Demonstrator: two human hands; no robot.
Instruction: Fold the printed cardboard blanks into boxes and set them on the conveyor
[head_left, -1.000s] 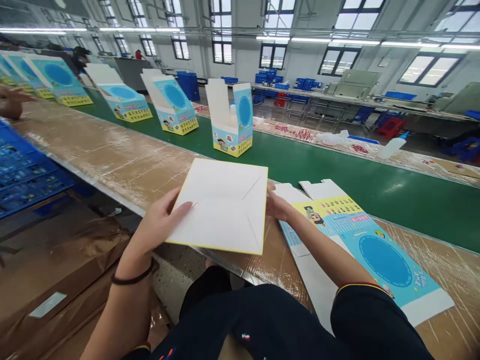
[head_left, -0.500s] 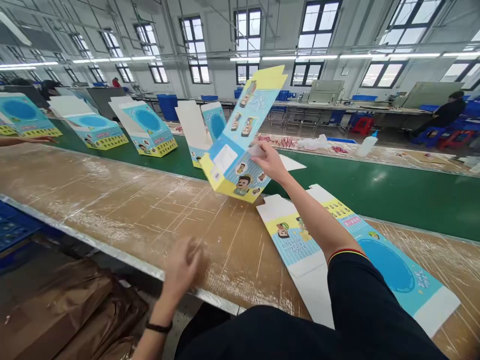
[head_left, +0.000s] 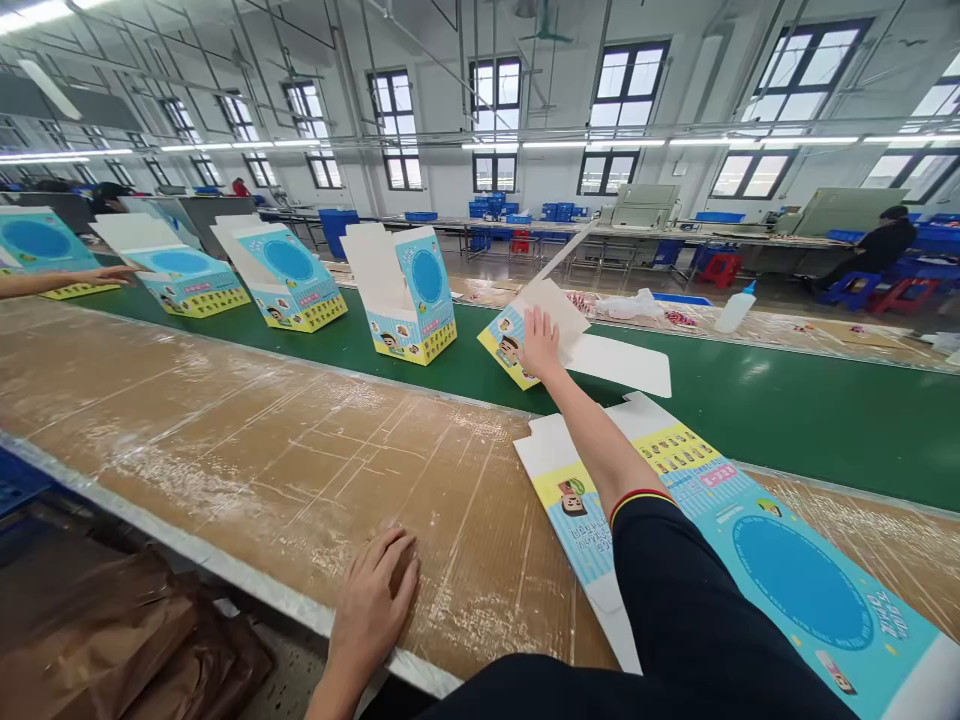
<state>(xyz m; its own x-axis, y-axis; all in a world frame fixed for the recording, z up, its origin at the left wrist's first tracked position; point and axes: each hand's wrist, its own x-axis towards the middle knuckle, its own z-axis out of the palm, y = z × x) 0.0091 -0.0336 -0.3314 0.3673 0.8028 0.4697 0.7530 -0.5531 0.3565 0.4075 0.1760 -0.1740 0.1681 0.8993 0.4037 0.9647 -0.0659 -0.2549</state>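
Brown cardboard table top (head_left: 225,420) under clear plastic film: left hand (head_left: 373,600) rests on it, fingers lightly curled, holding nothing. Right forearm crosses above a flat printed carton blank (head_left: 795,580) with a large blue circle, lying on the table. Right hand (head_left: 540,345) lies open, palm down and fingers spread, with no grip, on a part-folded printed carton (head_left: 510,345) on the green conveyor belt (head_left: 825,430), white flaps sticking out. A flat, spread palm looks like the sound way to handle this: even pressure, no dents in the print. Half a second back, that carton was up in the air in the right hand; now it's down on the belt, and the left hand has dropped to the table. Beyond: a row of upright assembled cartons (head_left: 405,295), a co-worker's hand (head_left: 105,275) at far left, a plastic squeeze bottle (head_left: 735,310).
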